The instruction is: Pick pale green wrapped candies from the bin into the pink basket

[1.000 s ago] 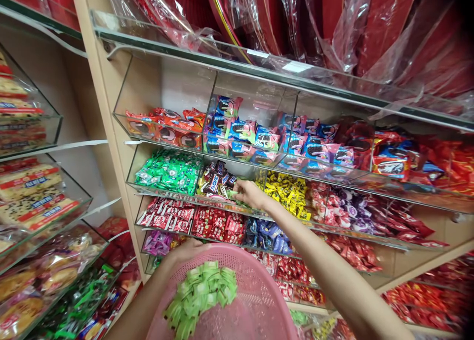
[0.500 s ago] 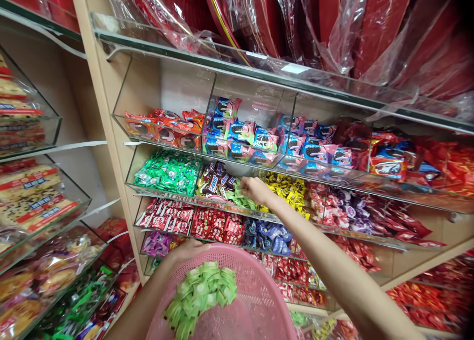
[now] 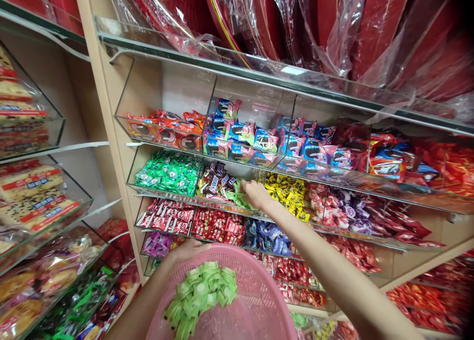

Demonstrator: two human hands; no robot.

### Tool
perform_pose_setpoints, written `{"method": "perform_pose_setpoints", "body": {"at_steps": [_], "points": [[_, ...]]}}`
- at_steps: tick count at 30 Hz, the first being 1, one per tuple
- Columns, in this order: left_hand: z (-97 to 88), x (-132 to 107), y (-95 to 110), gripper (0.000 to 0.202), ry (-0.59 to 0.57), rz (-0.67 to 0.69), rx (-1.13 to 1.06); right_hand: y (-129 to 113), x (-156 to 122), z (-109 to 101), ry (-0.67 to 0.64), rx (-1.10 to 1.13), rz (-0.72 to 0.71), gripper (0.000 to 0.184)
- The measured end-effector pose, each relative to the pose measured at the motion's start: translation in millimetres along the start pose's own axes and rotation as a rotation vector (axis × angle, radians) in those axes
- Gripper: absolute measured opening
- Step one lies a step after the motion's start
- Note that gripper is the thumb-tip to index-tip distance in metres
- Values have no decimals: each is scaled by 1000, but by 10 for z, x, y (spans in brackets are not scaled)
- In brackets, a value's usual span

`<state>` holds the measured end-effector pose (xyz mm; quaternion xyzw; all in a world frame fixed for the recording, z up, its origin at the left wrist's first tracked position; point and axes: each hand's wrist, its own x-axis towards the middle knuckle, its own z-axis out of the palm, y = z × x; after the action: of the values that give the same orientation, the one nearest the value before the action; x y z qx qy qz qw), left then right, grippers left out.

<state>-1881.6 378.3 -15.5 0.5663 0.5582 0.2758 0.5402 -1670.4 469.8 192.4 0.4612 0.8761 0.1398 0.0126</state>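
Note:
My left hand [image 3: 187, 251] grips the far left rim of a pink perforated plastic basket [image 3: 264, 300]. Inside the basket lies a heap of small light green wrapped candies [image 3: 207, 290]. My right hand [image 3: 256, 194] reaches into a shelf compartment, its fingers curled down on light green wrapped candies [image 3: 239, 195] of the same look. The fingertips are partly hidden among the wrappers. Dark brown Snickers bars [image 3: 218, 181] lie just left of that hand, and yellow wrapped candies [image 3: 289, 194] fill the compartment to its right.
Clear shelf fronts [image 3: 229, 204] edge each row. Green candies [image 3: 168, 172] sit at the left, red packets [image 3: 218, 226] and blue packets [image 3: 268, 236] below. Blue and pink cookie packs [image 3: 240, 132] stand above. A wooden upright [image 3: 107, 132] separates the left shelves holding bread packs [image 3: 33, 191].
My right hand has shifted very slightly within the light green candies. The left hand and the basket stay in place.

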Motion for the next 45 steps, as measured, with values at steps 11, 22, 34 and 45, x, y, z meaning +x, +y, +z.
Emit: {"method": "perform_pose_setpoints", "body": {"at_steps": [11,22,34,45], "points": [[-5,65,-118,56,5,3,-4,97,77,-134,29,247,-7,16],[-43,37,-108,58,-2,35,88,-215,163,-60,-74,356,291,17],[-66,6,-133,55,-18,89,135,-370,162,-122,-103,322,380,25],[-60,-41,-92,60,-19,67,153,-310,162,-7,-68,356,383,26]]}}
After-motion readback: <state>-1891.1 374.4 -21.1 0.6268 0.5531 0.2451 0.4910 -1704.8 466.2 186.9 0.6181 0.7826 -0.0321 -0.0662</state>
